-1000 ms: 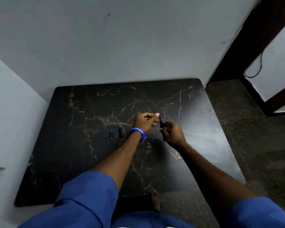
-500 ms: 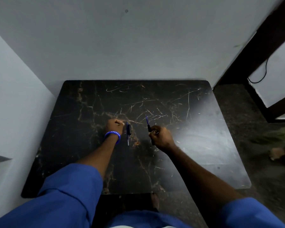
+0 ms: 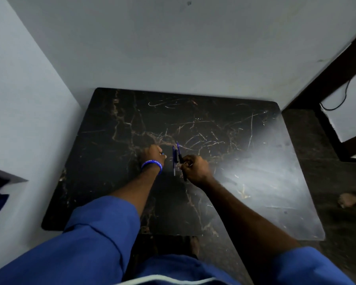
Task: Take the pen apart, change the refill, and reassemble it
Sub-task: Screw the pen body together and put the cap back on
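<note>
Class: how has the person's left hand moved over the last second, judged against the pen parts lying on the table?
Yes. The left hand left the right hand, crossing leftward over the pen parts on the table.

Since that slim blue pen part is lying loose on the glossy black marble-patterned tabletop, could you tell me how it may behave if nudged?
The slim blue pen part looks thin and round, so it would probably roll. The glossy black marble-patterned tabletop shines, so it may also slide easily. It looks small enough to be light.
</note>
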